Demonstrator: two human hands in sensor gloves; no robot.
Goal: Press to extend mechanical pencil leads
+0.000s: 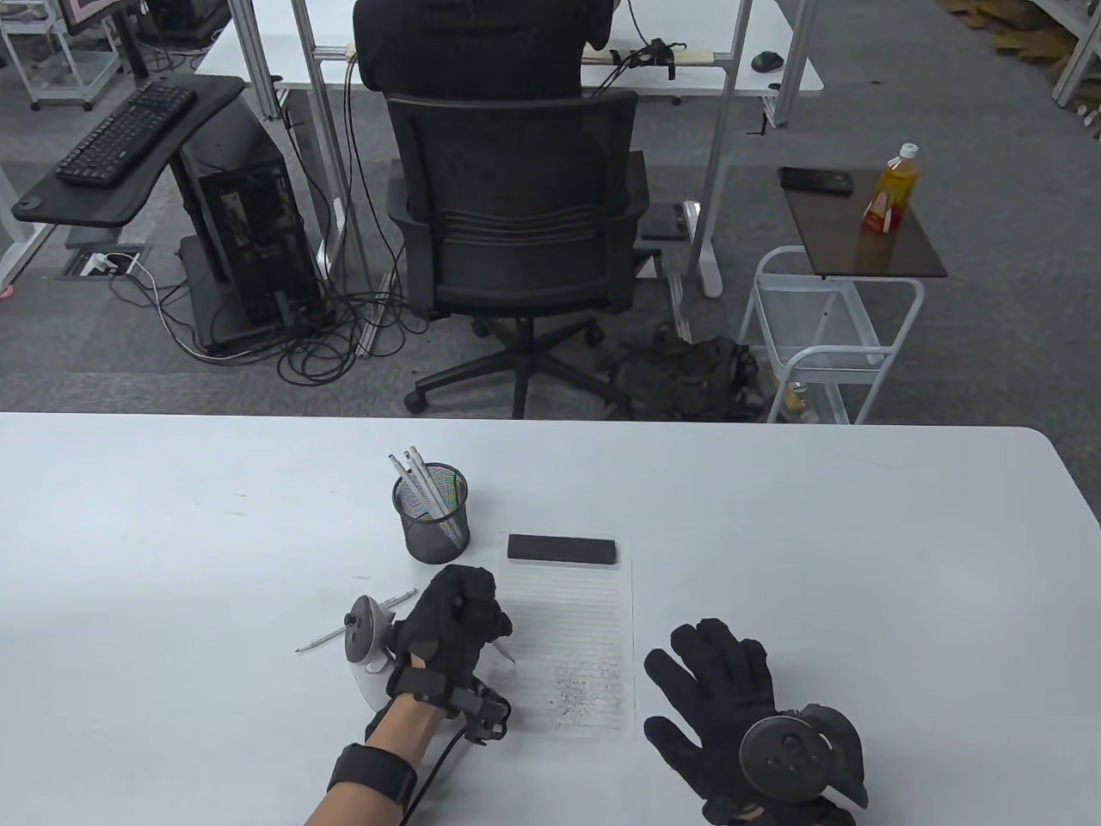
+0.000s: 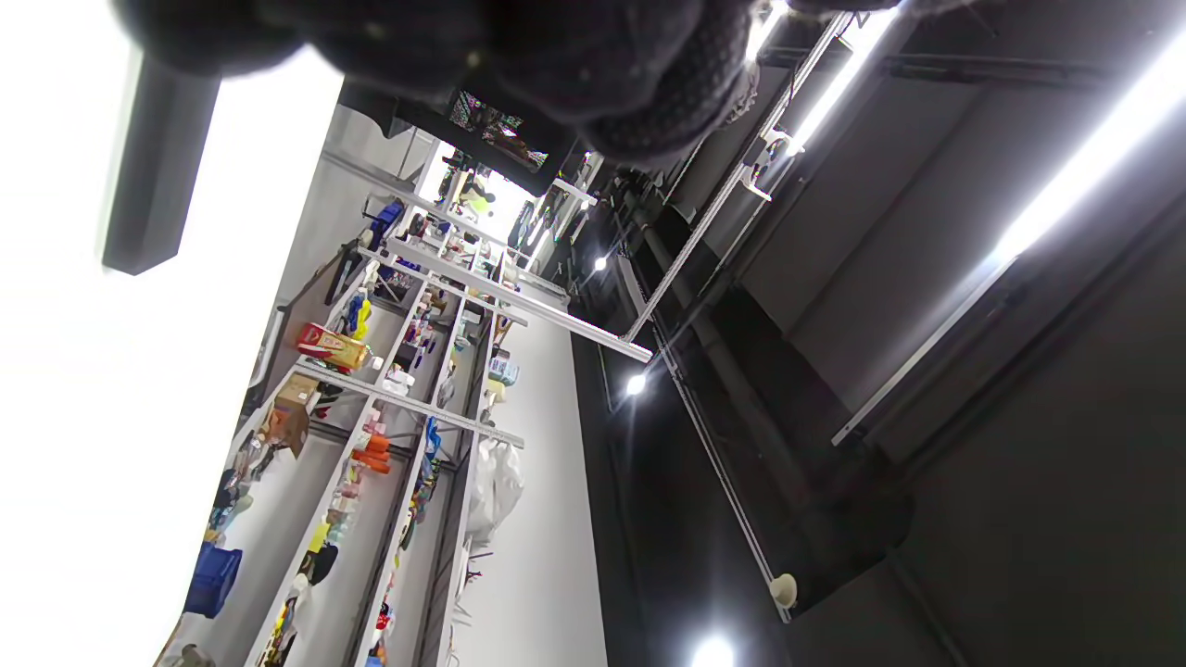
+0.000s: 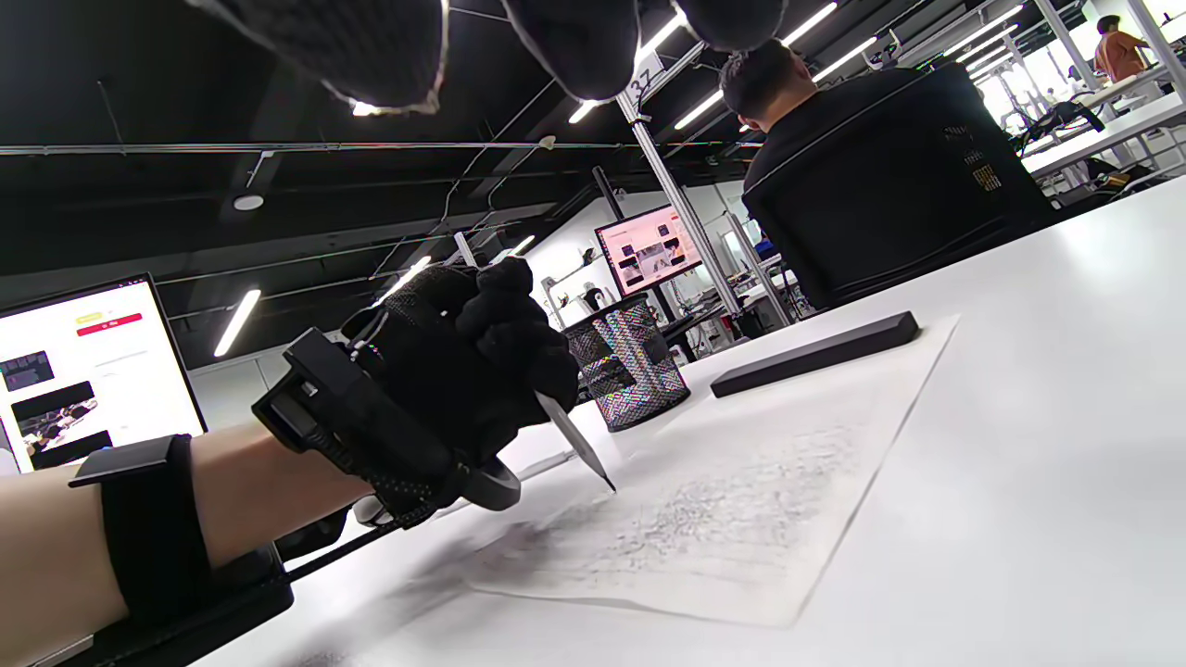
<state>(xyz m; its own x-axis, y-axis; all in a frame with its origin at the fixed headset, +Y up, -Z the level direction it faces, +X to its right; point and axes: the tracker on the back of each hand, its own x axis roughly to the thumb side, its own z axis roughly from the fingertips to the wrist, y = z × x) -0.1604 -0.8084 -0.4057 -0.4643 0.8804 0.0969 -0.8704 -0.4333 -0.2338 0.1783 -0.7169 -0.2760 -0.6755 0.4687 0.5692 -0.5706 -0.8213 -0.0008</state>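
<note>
My left hand (image 1: pixel 456 624) is closed in a fist around a grey mechanical pencil (image 3: pixel 574 437), held tip down just above the lined paper (image 1: pixel 576 654). In the right wrist view the left hand (image 3: pixel 463 371) has the thumb on top of the pencil's upper end. The pencil tip (image 1: pixel 507 656) pokes out below the fist in the table view. My right hand (image 1: pixel 718 688) lies flat and spread on the table, right of the paper, holding nothing. A second pencil (image 1: pixel 357 621) lies on the table left of the left hand. A black mesh cup (image 1: pixel 432 514) holds several more pencils.
A black rectangular block (image 1: pixel 562 549) lies on the top edge of the paper. Grey lead marks (image 1: pixel 585 693) cover the paper's lower part. The white table (image 1: pixel 860 559) ends at its far edge beyond the cup. An office chair stands behind it.
</note>
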